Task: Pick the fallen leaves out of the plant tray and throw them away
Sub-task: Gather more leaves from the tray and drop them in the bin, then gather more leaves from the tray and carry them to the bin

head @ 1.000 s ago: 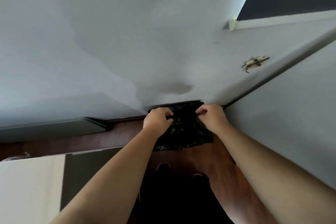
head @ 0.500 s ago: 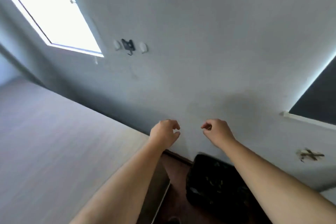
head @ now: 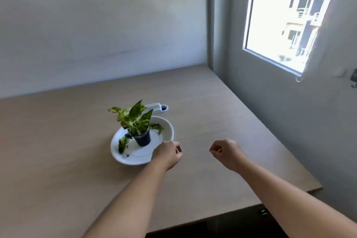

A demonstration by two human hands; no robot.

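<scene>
I've turned from the black bin bag back to the tabletop (head: 212, 102). Both hands, left (head: 167, 154) and right (head: 225, 152), hang loosely curled, fingers empty. Leaves (head: 122, 144) still lie in the tray (head: 170, 128), so another trip seems needed.

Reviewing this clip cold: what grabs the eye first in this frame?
The small green plant in a dark pot, standing in a round white tray mid-table, with loose leaves lying at the tray's left side. Next, the two bare hands, left hand at the tray's near rim, right hand apart, both loosely curled, holding nothing visible.
</scene>
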